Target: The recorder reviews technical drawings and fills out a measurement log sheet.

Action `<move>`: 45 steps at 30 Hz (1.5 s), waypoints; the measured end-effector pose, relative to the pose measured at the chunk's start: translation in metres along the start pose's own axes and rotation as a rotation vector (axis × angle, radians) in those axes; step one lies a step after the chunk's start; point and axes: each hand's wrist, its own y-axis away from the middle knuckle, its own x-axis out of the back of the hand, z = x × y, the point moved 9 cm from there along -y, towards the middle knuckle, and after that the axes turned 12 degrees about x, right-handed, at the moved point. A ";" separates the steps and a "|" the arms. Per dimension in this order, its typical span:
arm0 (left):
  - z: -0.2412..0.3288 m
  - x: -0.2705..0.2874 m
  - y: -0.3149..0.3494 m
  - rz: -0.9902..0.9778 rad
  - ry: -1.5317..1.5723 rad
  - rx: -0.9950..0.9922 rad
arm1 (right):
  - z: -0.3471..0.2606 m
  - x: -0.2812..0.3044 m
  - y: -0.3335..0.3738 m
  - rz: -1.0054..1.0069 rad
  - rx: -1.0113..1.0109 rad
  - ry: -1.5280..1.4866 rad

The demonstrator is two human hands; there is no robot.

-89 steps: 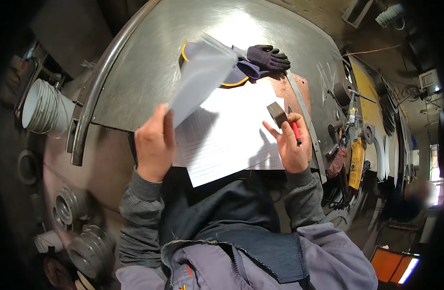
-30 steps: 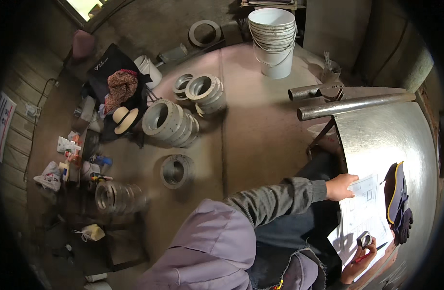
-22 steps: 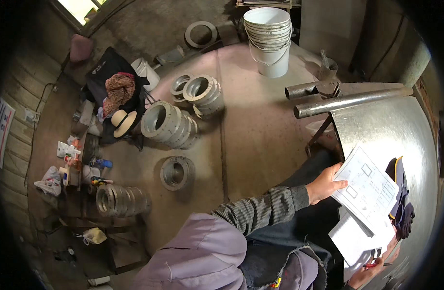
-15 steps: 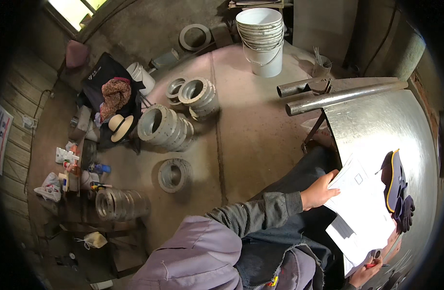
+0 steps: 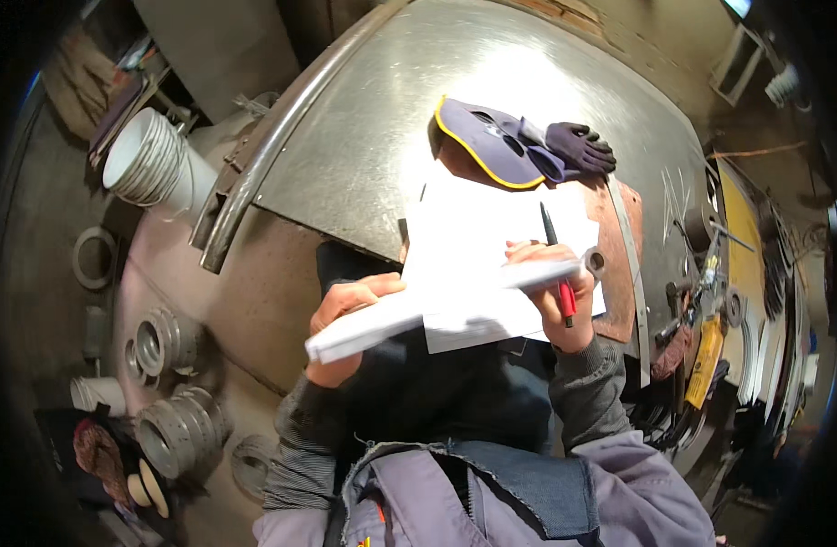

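A sheaf of white paper sheets [image 5: 418, 314], seen nearly edge-on and slightly blurred, stretches between my two hands. My left hand [image 5: 341, 314] is closed on its left end. At the other end, my right hand [image 5: 564, 314] grips the sheaf and also has a red and black pen [image 5: 565, 296] in its fingers, tilted upward. Under and beyond the sheaf, more white sheets [image 5: 459, 219] lie on the table; bright glare hides their print. A small metal ring [image 5: 595, 262] is beside my right hand, on a reddish-brown board [image 5: 623, 228].
On the metal table [image 5: 364, 118] lie a dark blue, yellow-edged fabric piece [image 5: 482, 137] and a dark glove [image 5: 580, 148]. A metal pipe [image 5: 282, 137] runs along its left edge. Stacked buckets [image 5: 159, 164] and metal flanges [image 5: 177, 433] stand left; a yellow-handled tool [image 5: 703, 360] is right.
My view has swung right toward the table. The sheets in my left hand have gone from hanging open to nearly edge-on, and my right hand now grips their other end.
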 end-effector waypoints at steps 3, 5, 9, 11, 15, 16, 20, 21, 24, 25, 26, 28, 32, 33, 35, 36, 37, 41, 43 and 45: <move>-0.017 -0.009 -0.013 -0.081 -0.129 0.216 | 0.004 0.012 0.009 -0.085 0.013 0.031; -0.034 0.002 -0.017 -0.013 -0.274 0.370 | 0.016 0.017 0.021 -0.166 -0.031 0.223; -0.029 0.008 -0.021 0.045 -0.354 0.273 | 0.012 0.016 0.021 -0.089 -0.065 0.126; -0.025 0.006 -0.023 0.110 -0.320 0.260 | 0.015 0.014 0.018 -0.096 -0.033 0.138; 0.014 -0.021 -0.032 0.218 -0.497 -0.014 | 0.012 0.024 0.016 0.047 0.007 0.225; 0.015 -0.021 -0.032 0.223 -0.501 -0.015 | 0.001 0.024 0.011 0.069 0.065 0.233; -0.020 -0.009 -0.028 0.248 -0.396 0.123 | 0.027 0.034 0.022 0.095 -0.086 0.244; -0.033 -0.007 -0.030 0.238 -0.281 0.201 | 0.036 0.035 0.025 0.097 -0.116 0.246; -0.041 -0.006 -0.028 0.247 -0.242 0.257 | 0.043 0.044 0.029 0.199 -0.146 0.254; -0.044 -0.004 -0.026 0.258 -0.192 0.326 | 0.046 0.046 0.031 0.217 -0.223 0.272; -0.039 -0.003 -0.022 0.255 -0.297 0.332 | 0.040 0.045 0.033 0.235 -0.231 0.317; -0.032 -0.006 -0.016 0.217 -0.143 0.498 | 0.024 0.040 0.025 0.215 -0.212 0.375; -0.048 0.000 0.014 0.183 0.092 0.650 | 0.023 0.029 0.030 0.122 -0.183 0.462; -0.054 0.001 0.024 0.193 0.094 0.662 | 0.023 0.024 0.034 0.093 -0.167 0.508; -0.072 0.006 0.047 0.282 0.226 0.726 | 0.026 0.017 0.037 0.033 -0.149 0.618; -0.076 0.003 0.050 0.252 0.216 0.762 | 0.028 0.014 0.036 -0.017 -0.116 0.739; -0.076 0.003 0.054 0.252 0.221 0.768 | 0.028 0.011 0.037 -0.067 -0.080 0.859; -0.090 -0.007 0.076 0.219 0.295 0.953 | 0.005 0.006 0.031 -0.079 0.123 0.950; -0.087 0.014 0.076 0.363 0.150 0.822 | -0.001 0.008 0.032 -0.068 0.142 0.966; -0.082 0.015 0.072 0.405 0.263 0.783 | 0.005 0.009 0.033 -0.141 0.134 0.986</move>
